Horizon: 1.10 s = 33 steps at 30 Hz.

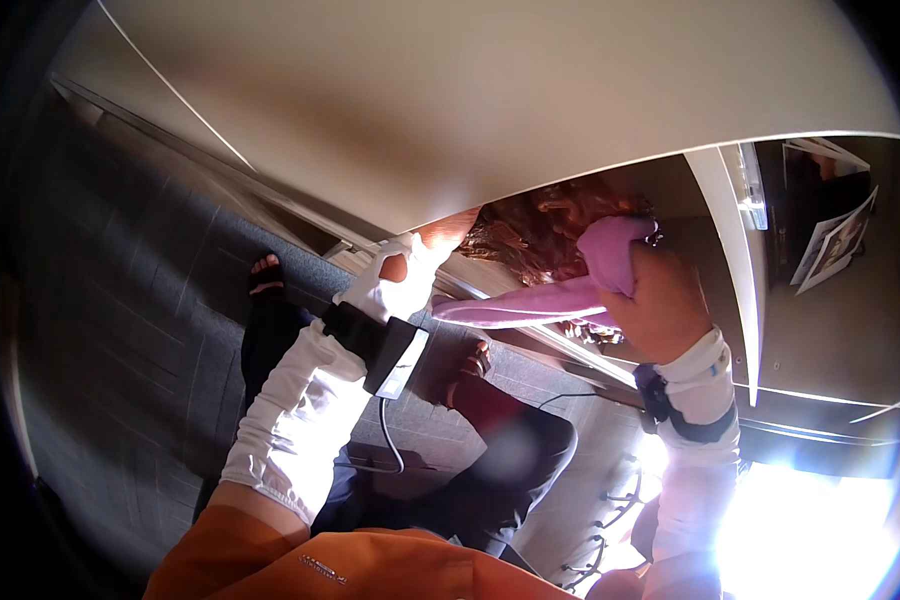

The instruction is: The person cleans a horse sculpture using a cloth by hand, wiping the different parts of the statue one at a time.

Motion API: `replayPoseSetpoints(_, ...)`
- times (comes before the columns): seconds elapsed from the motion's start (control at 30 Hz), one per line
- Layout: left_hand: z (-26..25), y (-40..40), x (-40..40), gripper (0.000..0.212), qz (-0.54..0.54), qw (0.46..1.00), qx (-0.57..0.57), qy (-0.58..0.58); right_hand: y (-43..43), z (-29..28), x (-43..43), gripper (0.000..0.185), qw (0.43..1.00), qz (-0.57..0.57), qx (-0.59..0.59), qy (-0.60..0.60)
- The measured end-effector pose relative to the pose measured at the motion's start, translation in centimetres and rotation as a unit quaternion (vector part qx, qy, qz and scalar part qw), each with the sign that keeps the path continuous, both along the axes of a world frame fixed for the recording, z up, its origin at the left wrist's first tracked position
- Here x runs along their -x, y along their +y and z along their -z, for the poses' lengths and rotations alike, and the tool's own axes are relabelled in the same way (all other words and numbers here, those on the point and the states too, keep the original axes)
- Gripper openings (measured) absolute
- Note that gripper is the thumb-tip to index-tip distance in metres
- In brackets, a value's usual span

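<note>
My right hand [658, 296] is closed on a pink cloth [521, 304], whose long folded end hangs to the left. Under and beside the cloth lies a heap of crinkled, shiny reddish-brown material [544, 232], inside an open drawer or compartment. My left hand [448, 229], in a white sleeve that reaches over the wrist, is at the compartment's left edge. Its fingers are hidden behind the large beige panel, so its hold cannot be seen. Both forearms wear white sleeves with black straps.
A beige panel [495, 82] spans the top of the view. On the right, a pale divider [746, 300] stands beside a compartment with printed pictures [836, 244]. Grey carpet [135, 300] lies below, with my sandalled feet on it. Bright light glares at the lower right.
</note>
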<state>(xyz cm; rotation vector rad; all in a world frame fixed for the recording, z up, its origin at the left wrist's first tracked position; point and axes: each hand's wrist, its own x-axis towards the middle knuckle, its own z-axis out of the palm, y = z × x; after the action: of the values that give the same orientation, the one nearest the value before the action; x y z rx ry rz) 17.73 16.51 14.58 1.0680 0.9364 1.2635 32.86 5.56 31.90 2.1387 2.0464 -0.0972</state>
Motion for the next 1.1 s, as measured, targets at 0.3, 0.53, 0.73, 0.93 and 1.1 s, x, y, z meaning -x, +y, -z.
replayPoseSetpoints(0.3, 0.4, 0.3, 0.6, 0.056, -0.016, 0.996, -0.047, 0.079, -0.2, 1.7, 3.1, 0.019, 0.988, -0.003, 0.005, -0.151)
replayPoseSetpoints(0.53, -0.3, -0.3, -1.3, 0.058, -0.019, 1.0, -0.01, -0.02, -1.1, 0.0, 0.2, 0.022, 0.97, 0.07, 0.008, 0.234)
replayPoseSetpoints(0.73, 1.5, -0.4, -2.6, 0.059, -0.066, 0.994, -0.002, -0.085, -8.6, 3.7, -5.8, 0.041, 0.939, 0.047, -0.3, 0.164)
replayPoseSetpoints(0.93, 3.9, 1.3, -2.0, 0.056, 0.026, 0.985, -0.02, -0.168, -15.3, 5.1, -7.0, 0.05, 0.47, 0.177, -0.403, 0.765)
replayPoseSetpoints(1.1, 3.5, 1.5, -2.5, 0.043, 0.096, 0.972, -0.004, -0.214, -21.3, 9.3, -9.0, 0.046, 0.465, 0.2, -0.368, 0.78)
